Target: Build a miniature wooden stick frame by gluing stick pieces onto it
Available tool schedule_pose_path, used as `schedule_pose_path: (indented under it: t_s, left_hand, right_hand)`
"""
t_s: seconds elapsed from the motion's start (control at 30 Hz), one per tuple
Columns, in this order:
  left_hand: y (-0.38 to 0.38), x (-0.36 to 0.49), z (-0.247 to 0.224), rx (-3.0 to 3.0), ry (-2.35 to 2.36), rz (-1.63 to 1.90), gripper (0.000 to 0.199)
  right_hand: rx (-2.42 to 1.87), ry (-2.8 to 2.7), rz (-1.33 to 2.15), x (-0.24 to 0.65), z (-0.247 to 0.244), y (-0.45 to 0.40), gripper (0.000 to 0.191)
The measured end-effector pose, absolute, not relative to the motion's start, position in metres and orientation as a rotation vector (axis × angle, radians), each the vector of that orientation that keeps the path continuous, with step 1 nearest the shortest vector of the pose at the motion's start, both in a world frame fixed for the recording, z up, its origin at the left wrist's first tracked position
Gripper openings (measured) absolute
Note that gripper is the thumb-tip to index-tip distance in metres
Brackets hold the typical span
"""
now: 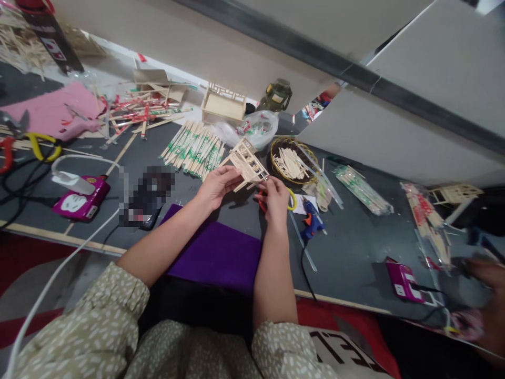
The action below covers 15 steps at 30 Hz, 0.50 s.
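A small wooden stick model [246,162] is held tilted above the grey table, in front of my body. My left hand [218,185] grips its left side between thumb and fingers. At the model's right end, my right hand [275,196] is closed on scissors, whose small metal blades touch or nearly touch the wood. A red handle shows left of my right hand and a yellow one right of it; which belongs to the held tool is hard to tell. Just behind the model stands a basket [290,162] of short sticks. A purple cloth [215,252] lies below my forearms.
Wrapped chopsticks [195,150] lie behind my left hand. A blue glue gun [311,220] with a cable is right of my right hand. Further off are a wooden tray model [224,107], a plastic bag [262,129], a purple box [84,197] and a person's hand [487,271] at far right.
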<state>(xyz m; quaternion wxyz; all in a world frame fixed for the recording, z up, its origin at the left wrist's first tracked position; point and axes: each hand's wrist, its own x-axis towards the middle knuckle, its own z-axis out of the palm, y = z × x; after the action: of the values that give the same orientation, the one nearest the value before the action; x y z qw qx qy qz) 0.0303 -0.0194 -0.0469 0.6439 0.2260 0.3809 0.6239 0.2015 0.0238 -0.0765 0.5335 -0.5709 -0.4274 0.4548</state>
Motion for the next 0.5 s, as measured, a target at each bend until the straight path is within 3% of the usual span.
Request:
schedule_pose_path:
  t_s: [0.13, 0.5]
  left_hand:
    - [-0.023, 0.034, -0.04, 0.446, 0.831, 1.516, 0.03]
    - [-0.028, 0.044, -0.04, 0.828, 0.927, 1.577, 0.036]
  right_hand:
    - [-1.253, -1.134, 0.691, 0.198, -0.06, 0.014, 0.037]
    - [-0.976, -1.318, 0.971, 0.181, -0.048, 0.001, 0.041]
